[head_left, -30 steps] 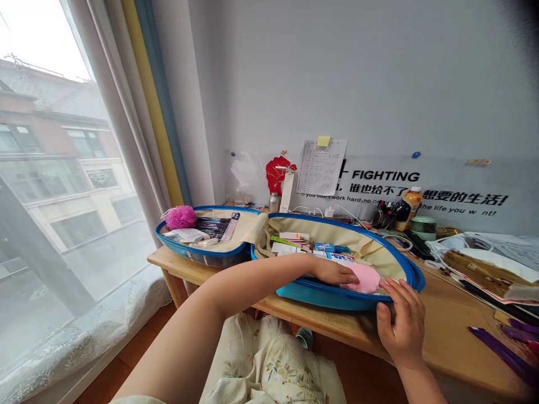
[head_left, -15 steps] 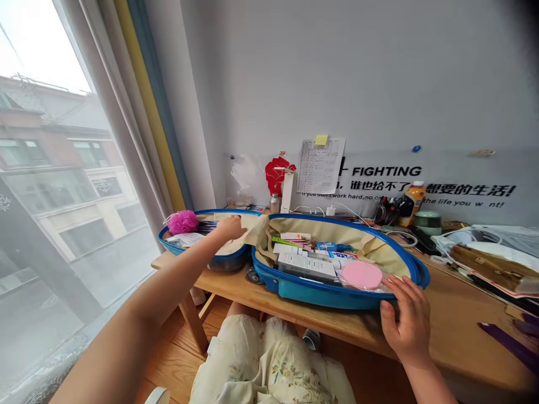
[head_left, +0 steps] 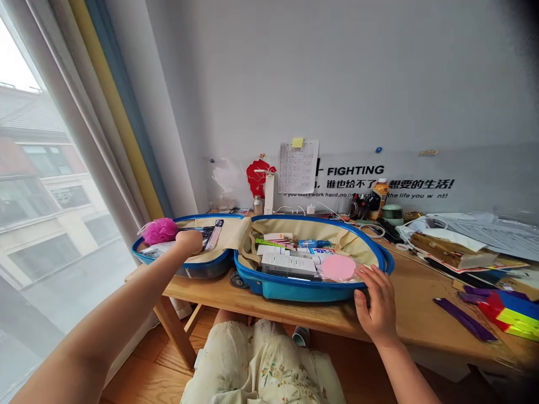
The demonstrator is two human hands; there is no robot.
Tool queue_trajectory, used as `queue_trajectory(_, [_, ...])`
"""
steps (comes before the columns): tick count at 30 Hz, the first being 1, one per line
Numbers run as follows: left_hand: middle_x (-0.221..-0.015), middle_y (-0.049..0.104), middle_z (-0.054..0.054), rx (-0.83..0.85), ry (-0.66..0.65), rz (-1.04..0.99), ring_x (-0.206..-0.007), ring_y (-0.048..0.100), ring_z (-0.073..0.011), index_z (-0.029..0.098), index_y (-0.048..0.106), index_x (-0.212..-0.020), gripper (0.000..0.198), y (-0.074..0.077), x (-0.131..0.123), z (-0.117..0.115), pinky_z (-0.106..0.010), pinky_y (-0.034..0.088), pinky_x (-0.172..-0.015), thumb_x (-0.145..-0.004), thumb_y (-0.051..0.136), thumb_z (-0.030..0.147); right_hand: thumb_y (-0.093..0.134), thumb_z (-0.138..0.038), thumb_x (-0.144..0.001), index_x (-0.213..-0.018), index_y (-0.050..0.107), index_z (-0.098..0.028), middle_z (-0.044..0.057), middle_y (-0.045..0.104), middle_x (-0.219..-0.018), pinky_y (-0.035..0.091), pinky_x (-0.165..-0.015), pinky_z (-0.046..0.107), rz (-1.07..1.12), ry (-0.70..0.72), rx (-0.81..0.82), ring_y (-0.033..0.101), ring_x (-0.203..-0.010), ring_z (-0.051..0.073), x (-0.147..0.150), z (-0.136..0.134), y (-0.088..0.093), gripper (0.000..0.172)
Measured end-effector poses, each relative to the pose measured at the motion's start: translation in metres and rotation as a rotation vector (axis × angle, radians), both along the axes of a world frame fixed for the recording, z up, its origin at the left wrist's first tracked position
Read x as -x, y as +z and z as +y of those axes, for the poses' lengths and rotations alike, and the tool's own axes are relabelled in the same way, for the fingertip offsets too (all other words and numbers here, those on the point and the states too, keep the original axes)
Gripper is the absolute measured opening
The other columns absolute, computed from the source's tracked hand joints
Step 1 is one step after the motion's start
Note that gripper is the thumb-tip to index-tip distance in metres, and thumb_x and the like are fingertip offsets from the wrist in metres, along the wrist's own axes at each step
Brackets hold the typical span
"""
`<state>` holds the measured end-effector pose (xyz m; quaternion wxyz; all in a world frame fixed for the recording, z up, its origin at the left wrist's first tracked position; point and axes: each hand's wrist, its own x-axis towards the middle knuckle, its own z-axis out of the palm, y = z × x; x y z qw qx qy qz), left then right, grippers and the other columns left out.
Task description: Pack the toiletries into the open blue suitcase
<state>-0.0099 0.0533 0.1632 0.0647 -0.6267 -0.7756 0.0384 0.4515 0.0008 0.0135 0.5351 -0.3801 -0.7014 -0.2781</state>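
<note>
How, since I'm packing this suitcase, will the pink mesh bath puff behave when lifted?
The pink mesh bath puff is probably light for its size, being loose gathered netting. It should squash easily rather than feel stiff. Its ball shape might roll slightly if pushed, though the ruffles would likely catch.

Blue hard-shell suitcase lying open, halves side by side, cream lining. Left hand over suitcase's left half, just beside pink mesh loofah and dark brush bundle; I can't tell if it grips anything. Right hand resting on suitcase's near rim, close to pink round sponge, which lies in right half beside white boxes.
</note>
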Motion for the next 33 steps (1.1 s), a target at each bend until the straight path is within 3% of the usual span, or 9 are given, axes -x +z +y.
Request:
queue_trajectory(3, [-0.124,0.063,-0.027,-0.112,0.06,0.028,-0.112,0.064,-0.0379,0.007,0.057,-0.126,0.04,0.025,-0.014,-0.001,-0.046,0.052,-0.086,-0.093,0.04,0.024,0.043,-0.027,-0.095,-0.133,0.053,-0.022,0.013,0.062,-0.125,0.042,-0.106,0.053,0.008,0.0,0.004,0.051,-0.129,0.03,0.0,0.0,-0.001,0.039])
queue_trajectory(6, [-0.127,0.063,-0.021,-0.226,0.041,0.016,-0.113,0.064,-0.0324,0.013,0.048,-0.13,0.04,0.052,-0.038,0.0,-0.042,0.052,-0.087,-0.099,0.03,0.029,0.043,-0.026,-0.095,-0.132,0.052,-0.022,0.013,0.062,-0.125,0.042,-0.106,0.053,0.005,-0.003,0.004,0.051,-0.129,0.03,0.0,0.0,0.0,0.039])
queue_trajectory(10, [-0.105,0.072,-0.011,-0.35,-0.151,-0.296,-0.099,0.068,-0.0256,0.019,0.05,-0.117,0.028,0.065,-0.093,0.001,-0.035,0.052,-0.084,-0.099,0.038,0.036,0.042,-0.028,-0.096,-0.131,0.053,-0.022,0.013,0.062,-0.124,0.042,-0.105,0.052,0.006,-0.008,0.008,0.051,-0.127,0.029,0.001,0.0,0.0,0.038])
queue_trajectory(14, [-0.082,0.071,-0.003,-0.208,-0.386,-0.71,-0.074,0.067,-0.0177,0.022,0.05,-0.107,0.015,0.041,-0.16,0.001,-0.028,0.051,-0.069,-0.099,0.041,0.031,0.041,-0.027,-0.096,-0.132,0.053,-0.022,0.013,0.062,-0.125,0.041,-0.106,0.052,0.023,-0.006,0.015,0.051,-0.128,0.029,0.0,0.0,-0.002,0.038])
queue_trajectory(17, [-0.083,0.068,0.0,-0.101,-0.553,-0.804,-0.067,0.063,-0.0137,0.022,0.05,-0.099,0.011,0.018,-0.202,0.001,-0.025,0.05,-0.066,-0.098,0.046,0.031,0.041,-0.028,-0.096,-0.134,0.052,-0.023,0.012,0.061,-0.127,0.041,-0.106,0.053,0.019,-0.003,0.021,0.05,-0.129,0.03,0.0,0.001,-0.004,0.04])
queue_trajectory(19, [-0.09,0.065,-0.001,-0.06,-0.711,-0.798,-0.071,0.061,-0.0125,0.021,0.051,-0.094,0.009,0.006,-0.218,0.001,-0.026,0.051,-0.072,-0.096,0.05,0.029,0.042,-0.027,-0.096,-0.135,0.052,-0.023,0.012,0.061,-0.127,0.041,-0.106,0.053,0.016,-0.007,0.025,0.05,-0.129,0.03,-0.001,0.0,-0.004,0.041])
queue_trajectory(22, [-0.103,0.059,-0.003,-0.022,-0.952,-0.733,-0.082,0.059,-0.0131,0.02,0.052,-0.093,0.008,-0.005,-0.226,0.002,-0.029,0.049,-0.086,-0.094,0.052,0.028,0.042,-0.026,-0.095,-0.137,0.05,-0.023,0.012,0.061,-0.126,0.041,-0.106,0.053,0.003,-0.013,0.024,0.05,-0.129,0.03,0.0,-0.001,-0.002,0.042])
queue_trajectory(24, [-0.107,0.056,-0.004,0.018,-1.039,-0.716,-0.088,0.059,-0.0137,0.02,0.053,-0.095,0.008,-0.012,-0.225,0.003,-0.03,0.048,-0.091,-0.094,0.052,0.028,0.042,-0.025,-0.096,-0.138,0.049,-0.023,0.013,0.061,-0.126,0.041,-0.106,0.052,-0.012,-0.014,0.017,0.05,-0.129,0.029,0.0,-0.002,0.0,0.043])
queue_trajectory(33, [-0.117,0.055,-0.006,0.224,-1.162,-0.469,-0.11,0.058,-0.0193,0.02,0.062,-0.097,0.015,-0.034,-0.224,0.012,-0.032,0.044,-0.102,-0.085,0.058,0.012,0.042,-0.024,-0.096,-0.138,0.049,-0.021,0.013,0.061,-0.127,0.041,-0.106,0.051,-0.019,-0.013,-0.005,0.048,-0.13,0.029,0.002,-0.003,0.004,0.043])
